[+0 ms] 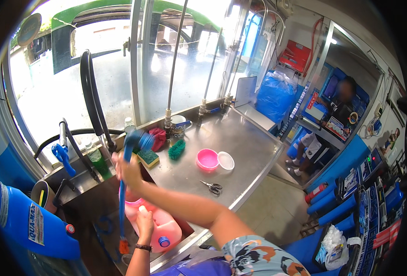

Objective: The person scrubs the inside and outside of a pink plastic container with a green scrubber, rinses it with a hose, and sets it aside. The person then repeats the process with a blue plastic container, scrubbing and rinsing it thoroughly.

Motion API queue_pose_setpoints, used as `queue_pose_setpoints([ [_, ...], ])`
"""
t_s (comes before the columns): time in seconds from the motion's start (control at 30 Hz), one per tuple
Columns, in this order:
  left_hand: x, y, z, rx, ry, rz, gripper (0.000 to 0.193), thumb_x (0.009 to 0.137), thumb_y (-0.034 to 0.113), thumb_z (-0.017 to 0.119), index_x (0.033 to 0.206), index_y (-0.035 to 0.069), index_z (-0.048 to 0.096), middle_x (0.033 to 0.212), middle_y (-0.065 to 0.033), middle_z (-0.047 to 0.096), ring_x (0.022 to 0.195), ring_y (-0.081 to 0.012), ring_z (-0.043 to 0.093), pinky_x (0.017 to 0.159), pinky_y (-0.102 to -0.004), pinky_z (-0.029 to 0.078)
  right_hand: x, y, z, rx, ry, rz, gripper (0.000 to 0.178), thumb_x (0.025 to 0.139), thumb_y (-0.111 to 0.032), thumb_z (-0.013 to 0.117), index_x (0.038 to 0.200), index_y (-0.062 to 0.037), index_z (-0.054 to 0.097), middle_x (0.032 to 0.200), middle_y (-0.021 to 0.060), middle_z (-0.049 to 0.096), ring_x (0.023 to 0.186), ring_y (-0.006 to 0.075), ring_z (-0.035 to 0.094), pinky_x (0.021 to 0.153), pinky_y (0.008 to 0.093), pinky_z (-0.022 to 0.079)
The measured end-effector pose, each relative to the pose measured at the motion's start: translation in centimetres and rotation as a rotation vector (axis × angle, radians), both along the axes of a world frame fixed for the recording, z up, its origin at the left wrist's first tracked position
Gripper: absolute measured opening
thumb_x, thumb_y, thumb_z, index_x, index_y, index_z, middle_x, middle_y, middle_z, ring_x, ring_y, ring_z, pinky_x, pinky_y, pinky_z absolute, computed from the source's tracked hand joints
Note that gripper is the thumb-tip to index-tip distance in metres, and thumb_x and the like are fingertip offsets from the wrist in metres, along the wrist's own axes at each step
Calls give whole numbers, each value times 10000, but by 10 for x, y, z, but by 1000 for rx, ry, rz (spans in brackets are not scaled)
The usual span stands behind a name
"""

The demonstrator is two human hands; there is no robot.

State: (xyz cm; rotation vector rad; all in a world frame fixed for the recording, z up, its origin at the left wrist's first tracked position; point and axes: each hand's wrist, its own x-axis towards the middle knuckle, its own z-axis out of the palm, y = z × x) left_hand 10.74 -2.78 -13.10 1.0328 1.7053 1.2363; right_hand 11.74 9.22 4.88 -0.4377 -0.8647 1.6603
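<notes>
My right hand (129, 172) is closed around a long blue brush (122, 207), held almost upright. Its upper end is smeared by motion, and orange bristles (124, 246) show at its lower end. In the sink, a pink plastic jug (166, 225) with a blue cap (164, 241) lies tilted. My left hand (144, 223), a dark bracelet at its wrist, is closed on the jug's grip. The brush passes beside the jug, on its left. The jug's far side is partly hidden behind my right forearm.
On the steel counter (249, 142) are a sponge (148, 158), a green scrubber (176, 149), a maroon cloth (157, 139), a pink tub (207, 159), a white lid (226, 161) and scissors (212, 187). A blue container (56, 239) stands left. Beyond a doorway sits a person (341, 103).
</notes>
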Motion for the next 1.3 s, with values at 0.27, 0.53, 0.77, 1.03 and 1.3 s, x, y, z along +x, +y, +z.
queue_pose_setpoints([
  [0.27, -7, -7, -22, 246, -75, -78, 321, 921, 217, 660, 1157, 25, 558, 1109, -104, 611, 1049, -219, 568, 905, -370, 447, -101, -37, -103, 106, -641, 134, 313, 904, -233, 681, 688, -109, 491, 552, -38, 464, 428, 93, 483, 428, 256, 391],
  [0.53, -8, -7, 6, -18, -188, 41, 295, 935, 200, 606, 975, -59, 471, 674, -175, 620, 516, -240, 657, 419, -362, 508, -83, 11, -64, 874, -1176, 491, 519, 800, -283, 758, 1255, -80, 615, 1014, 171, 679, 911, 254, 675, 814, 363, 551],
  [0.77, -7, -12, 22, 8, -226, 4, 372, 955, 269, 585, 970, -75, 442, 706, -179, 614, 519, -282, 658, 433, -380, 526, 14, 60, -53, 203, -989, 695, 178, 898, -203, 640, 965, -40, 666, 758, 65, 639, 629, 156, 664, 560, 287, 539],
  [1.03, -8, -11, 23, -17, -206, -13, 377, 966, 290, 568, 970, -69, 452, 683, -172, 620, 508, -257, 650, 455, -373, 514, 126, 27, 5, 894, -1675, 666, 365, 894, -238, 660, 1236, -117, 623, 1005, 121, 682, 940, 236, 666, 803, 376, 525],
  [1.3, 2, -14, 14, 78, 28, 9, 387, 972, 303, 559, 964, -74, 472, 737, -215, 630, 664, -317, 672, 596, -423, 531, 180, 20, -32, 603, -1950, 494, 376, 904, -206, 650, 1272, -162, 588, 1193, 193, 571, 1103, 311, 599, 967, 476, 482],
])
